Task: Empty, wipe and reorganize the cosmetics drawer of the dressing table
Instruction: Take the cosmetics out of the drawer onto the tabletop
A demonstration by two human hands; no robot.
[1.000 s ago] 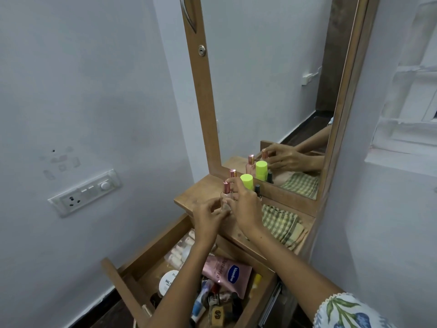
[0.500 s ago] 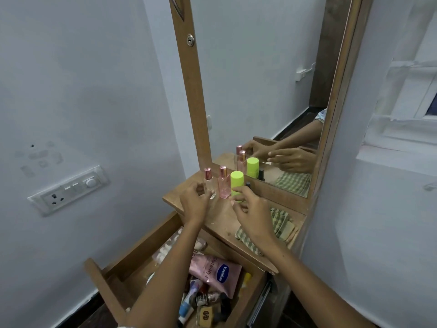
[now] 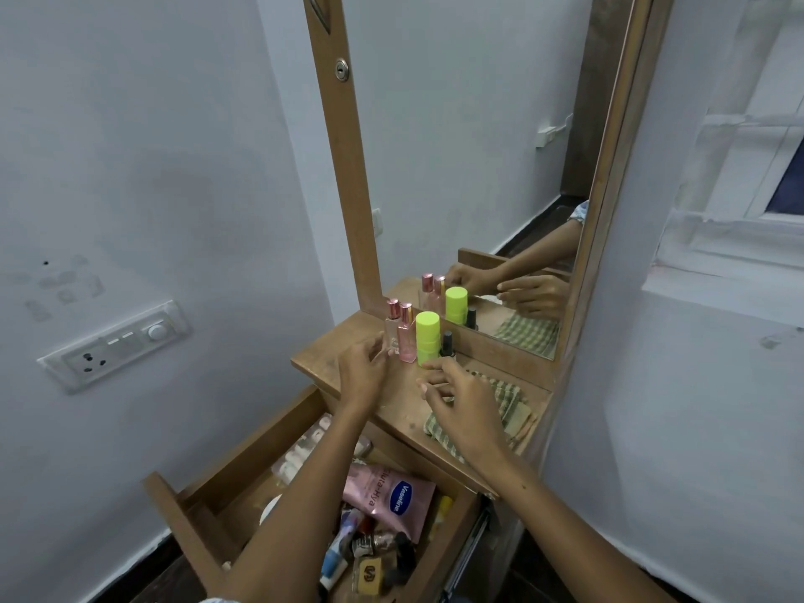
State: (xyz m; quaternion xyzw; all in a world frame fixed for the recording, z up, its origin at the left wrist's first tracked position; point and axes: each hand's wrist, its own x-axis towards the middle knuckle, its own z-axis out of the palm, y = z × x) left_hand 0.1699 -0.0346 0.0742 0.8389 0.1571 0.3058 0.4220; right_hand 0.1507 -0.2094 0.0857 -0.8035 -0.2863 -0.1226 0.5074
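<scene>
Bottles [image 3: 417, 337] line wooden tabletop [image 3: 330, 359] below mirror [image 3: 470, 145].

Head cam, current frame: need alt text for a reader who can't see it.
A person's left hand and right hand hover empty over a wooden dressing table top, by a row of two pink perfume bottles, a neon-green container and a dark nail polish bottle before the mirror. Below, the open drawer holds a pink Vaseline tube and other cosmetics.

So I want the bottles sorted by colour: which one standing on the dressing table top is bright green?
The lime-green bottle, third from the left, between a pink bottle and a small black bottle.
</scene>
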